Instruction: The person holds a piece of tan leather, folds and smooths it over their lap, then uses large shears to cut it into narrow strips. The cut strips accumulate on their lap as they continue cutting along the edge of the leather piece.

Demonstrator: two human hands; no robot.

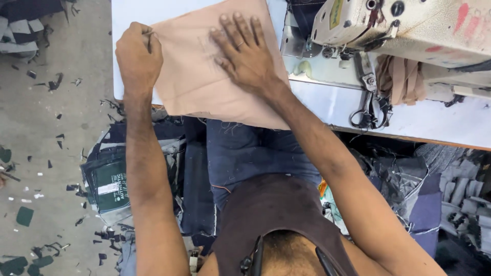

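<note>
Cloth [204,76], a tan piece, lies at upper centre on our desk [440,122]. Our left hand [137,56] has its grip closed, pinching the left edge; our right hand [245,51] presses flat, fingers spread, holding nothing. We should pull evenly to keep it smooth.

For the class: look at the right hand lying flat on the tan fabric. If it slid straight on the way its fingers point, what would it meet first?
The right hand points up the picture, along the tan fabric. Only more of that fabric lies ahead up to the frame's top edge; the sewing machine sits off to the side, so the way looks free as far as shown.
</note>
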